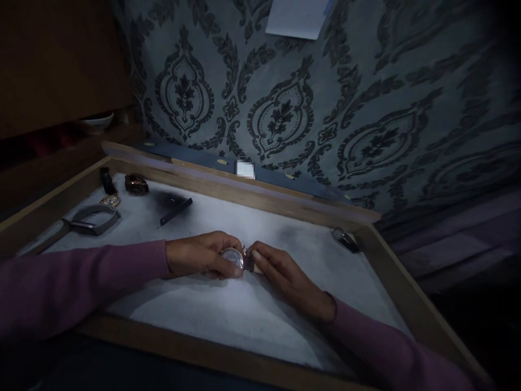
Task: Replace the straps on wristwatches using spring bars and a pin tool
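Left hand [210, 260] gripping a watch [232, 259], right hand [280, 270] pinching its strap [248, 264]
Looking light, probably fragile glass, so I'd be holding its rim [242, 259].

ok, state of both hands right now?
Left hand: closed, holding a round watch.
Right hand: closed, pinching a strap beside the watch; whether it's attached can't be told.

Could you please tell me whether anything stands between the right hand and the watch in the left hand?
No separate obstacle shows: the right hand holds the dark strap beside the watch in the left hand.
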The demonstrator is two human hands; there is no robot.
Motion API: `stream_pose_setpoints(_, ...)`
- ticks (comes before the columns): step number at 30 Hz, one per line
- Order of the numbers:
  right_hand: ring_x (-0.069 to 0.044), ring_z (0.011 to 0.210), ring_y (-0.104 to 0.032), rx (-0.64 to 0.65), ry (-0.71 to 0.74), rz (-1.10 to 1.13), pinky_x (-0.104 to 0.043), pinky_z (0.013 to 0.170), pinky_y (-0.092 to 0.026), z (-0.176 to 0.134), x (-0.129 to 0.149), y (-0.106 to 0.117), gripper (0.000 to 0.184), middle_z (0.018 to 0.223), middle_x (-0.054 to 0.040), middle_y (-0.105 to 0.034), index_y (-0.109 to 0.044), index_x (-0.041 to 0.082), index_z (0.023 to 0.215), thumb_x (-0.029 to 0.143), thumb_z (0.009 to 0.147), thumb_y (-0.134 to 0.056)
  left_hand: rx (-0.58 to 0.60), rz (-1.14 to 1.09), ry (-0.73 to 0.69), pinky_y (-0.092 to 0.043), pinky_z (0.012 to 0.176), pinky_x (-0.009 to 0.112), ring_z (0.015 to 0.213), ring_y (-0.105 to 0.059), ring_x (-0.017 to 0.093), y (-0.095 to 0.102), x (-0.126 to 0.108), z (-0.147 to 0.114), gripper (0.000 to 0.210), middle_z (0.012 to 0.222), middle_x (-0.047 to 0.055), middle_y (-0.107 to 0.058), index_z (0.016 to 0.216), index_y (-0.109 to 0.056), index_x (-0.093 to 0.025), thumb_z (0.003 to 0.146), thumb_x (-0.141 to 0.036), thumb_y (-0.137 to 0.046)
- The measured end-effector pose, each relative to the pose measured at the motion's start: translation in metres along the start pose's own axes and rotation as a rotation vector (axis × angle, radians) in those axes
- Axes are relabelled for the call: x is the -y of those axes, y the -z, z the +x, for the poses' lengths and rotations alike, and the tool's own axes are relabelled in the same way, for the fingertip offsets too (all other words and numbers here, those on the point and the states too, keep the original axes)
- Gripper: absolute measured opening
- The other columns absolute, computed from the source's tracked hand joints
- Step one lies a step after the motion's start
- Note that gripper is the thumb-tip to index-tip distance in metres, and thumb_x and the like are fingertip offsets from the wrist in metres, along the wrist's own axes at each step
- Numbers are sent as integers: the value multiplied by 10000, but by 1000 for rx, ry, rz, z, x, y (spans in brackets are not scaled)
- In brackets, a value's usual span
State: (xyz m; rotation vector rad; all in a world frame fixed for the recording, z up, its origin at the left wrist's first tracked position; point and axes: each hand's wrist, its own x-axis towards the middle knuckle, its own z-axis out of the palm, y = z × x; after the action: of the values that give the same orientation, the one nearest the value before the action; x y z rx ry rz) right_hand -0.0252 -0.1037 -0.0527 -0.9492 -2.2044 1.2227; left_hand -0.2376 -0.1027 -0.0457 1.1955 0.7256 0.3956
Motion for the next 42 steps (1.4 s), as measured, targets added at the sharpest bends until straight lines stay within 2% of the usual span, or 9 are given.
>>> stream_pose_setpoints(12, -102, 567, -340, 25, -30, 62, -229, 500, -298, 0, 5, 5, 430, 628, 40, -378, -529, 173, 739, 507, 985, -417, -33, -19, 10, -227, 469, 221, 504, -369, 65, -1, -1, 0, 241, 635, -64, -473, 818, -528, -163, 703, -268, -711)
stream_pose_setpoints(18, -98, 562, -351, 56, 7, 5, -231, 513, -302, 0, 2, 7, 414, 615, 38, -393, -560, 162, 735, 452, 997, -421, -5, 38, -5, -234, 468, 217, 491, -370, 65, 0, -2, 0, 237, 608, -70, -476, 813, -530, -161, 710, -279, -707)
stream_pose_setpoints(22, -95, 545, -411, 78, 26, -11, -226, 517, -337, 0, -1, 8, 391, 600, 36, -451, -541, 170, 730, 415, 1007, -415, 23, 103, -22, -245, 474, 217, 495, -364, 70, 1, -3, 0, 229, 572, -81, -448, 794, -518, -161, 727, -294, -692)
stream_pose_setpoints(25, -92, 517, -440, 96, 8, -4, -222, 512, -356, 0, -1, 9, 397, 577, 37, -477, -561, 167, 748, 415, 1013, -401, 28, 134, -36, -256, 478, 220, 500, -368, 71, 2, -3, 0, 227, 577, -79, -447, 787, -514, -163, 739, -305, -684)
stream_pose_setpoints(28, -84, 482, -412, 113, -1, -11, -222, 499, -344, 0, 1, 10, 407, 554, 45, -466, -564, 166, 738, 412, 1015, -394, 37, 141, -35, -263, 480, 220, 502, -372, 74, 3, -3, 1, 231, 580, -78, -448, 795, -517, -162, 743, -314, -684)
stream_pose_setpoints(33, -102, 545, -444, 104, 36, -61, -240, 534, -359, 1, 2, 10, 445, 604, 16, -517, -555, 170, 708, 445, 1011, -382, 38, 116, -29, -252, 474, 218, 495, -364, 72, 3, -2, 1, 238, 569, -79, -448, 790, -521, -162, 738, -320, -691)
stream_pose_setpoints(42, -95, 523, -423, 132, 25, -120, -232, 516, -343, -1, 4, 13, 423, 599, 30, -477, -526, 173, 725, 418, 1026, -358, 14, 112, -16, -254, 469, 214, 490, -380, 74, 4, -2, 0, 250, 571, -73, -454, 786, -535, -158, 719, -324, -710)
